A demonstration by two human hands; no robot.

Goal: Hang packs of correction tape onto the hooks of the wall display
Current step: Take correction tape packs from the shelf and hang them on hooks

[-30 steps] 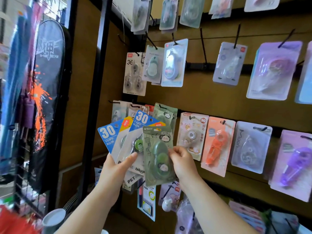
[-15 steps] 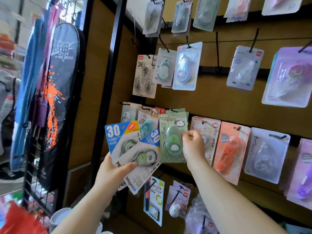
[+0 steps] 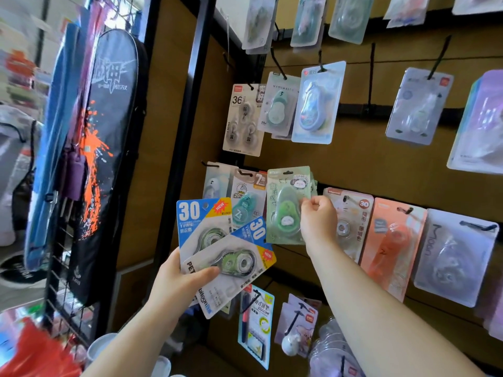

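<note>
Green pack (image 3: 285, 205) is pinched at its right edge by right hand (image 3: 317, 219), held against the middle-row hook; whether it is threaded cannot be told. Two blue packs (image 3: 217, 240) are gripped, fanned, in left hand (image 3: 177, 281).

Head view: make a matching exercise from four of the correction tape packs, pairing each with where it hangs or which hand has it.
Column 1
1. green pack
2. blue "30" packs
3. orange pack
4. grey "36" pack

Column 2
A. hangs on the upper row of hooks
B. gripped, fanned out, in the left hand
C. hangs on the middle row, to the right of the right hand
D. pinched at its edge by the right hand

Pairs: 1-D, 2-B, 3-C, 4-A
</note>
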